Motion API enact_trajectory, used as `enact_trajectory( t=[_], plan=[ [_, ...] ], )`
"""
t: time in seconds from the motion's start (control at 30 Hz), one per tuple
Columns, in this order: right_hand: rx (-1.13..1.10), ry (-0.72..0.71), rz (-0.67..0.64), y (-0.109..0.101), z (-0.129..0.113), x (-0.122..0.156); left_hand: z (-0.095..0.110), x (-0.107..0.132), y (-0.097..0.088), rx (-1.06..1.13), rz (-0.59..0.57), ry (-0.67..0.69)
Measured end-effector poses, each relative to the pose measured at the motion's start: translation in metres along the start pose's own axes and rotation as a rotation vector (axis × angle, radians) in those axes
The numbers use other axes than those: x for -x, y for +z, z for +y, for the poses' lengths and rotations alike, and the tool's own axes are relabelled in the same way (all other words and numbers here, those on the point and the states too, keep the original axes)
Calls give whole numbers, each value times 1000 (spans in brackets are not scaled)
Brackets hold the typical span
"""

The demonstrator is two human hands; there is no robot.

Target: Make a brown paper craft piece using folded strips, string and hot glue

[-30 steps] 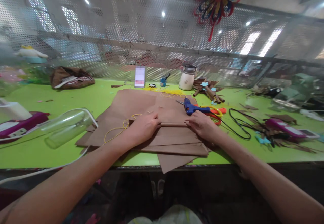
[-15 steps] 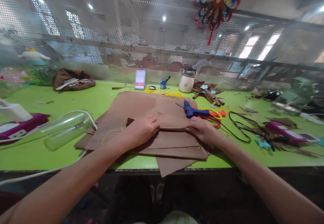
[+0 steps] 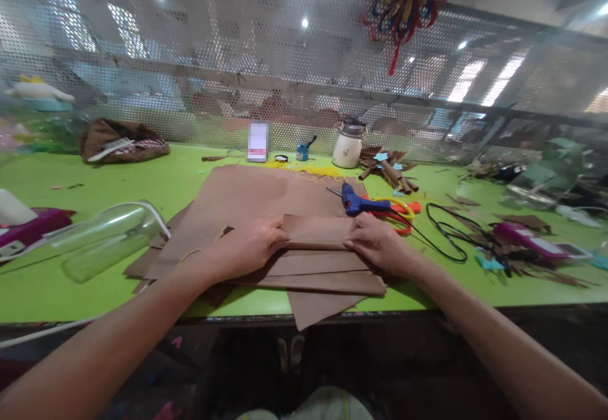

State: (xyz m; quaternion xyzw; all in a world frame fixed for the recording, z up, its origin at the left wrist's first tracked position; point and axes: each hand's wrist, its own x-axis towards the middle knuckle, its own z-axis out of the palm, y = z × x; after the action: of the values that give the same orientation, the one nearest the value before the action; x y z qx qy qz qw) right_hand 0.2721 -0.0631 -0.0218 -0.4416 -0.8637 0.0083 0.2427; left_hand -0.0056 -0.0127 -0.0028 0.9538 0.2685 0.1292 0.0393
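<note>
A stack of brown paper sheets (image 3: 247, 195) lies on the green table (image 3: 71, 280) in front of me. My left hand (image 3: 251, 246) and my right hand (image 3: 375, 242) pinch the two ends of a small brown paper strip (image 3: 316, 231) on top of the stack. The strip's near part is curled up and unrolled wide between my fingers. Both hands are closed on it, thumbs on the near side.
A blue glue gun (image 3: 358, 203) and orange scissors (image 3: 401, 208) lie just beyond my right hand, with a black cord (image 3: 444, 233) to the right. A clear plastic bottle (image 3: 104, 236) lies on its side at left. A white jar (image 3: 345, 147) and paper scraps sit at the back.
The thin rolled tube I pressed flat a second ago has opened into a wider strip. Both hands have drawn slightly toward me and now pinch its ends.
</note>
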Motion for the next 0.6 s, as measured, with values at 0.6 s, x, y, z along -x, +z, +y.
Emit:
enact_trajectory(
  t=[0.6],
  plan=[
    [-47, 74, 64, 8, 10, -4, 11, 0, 7, -397, 24, 82]
  ],
)
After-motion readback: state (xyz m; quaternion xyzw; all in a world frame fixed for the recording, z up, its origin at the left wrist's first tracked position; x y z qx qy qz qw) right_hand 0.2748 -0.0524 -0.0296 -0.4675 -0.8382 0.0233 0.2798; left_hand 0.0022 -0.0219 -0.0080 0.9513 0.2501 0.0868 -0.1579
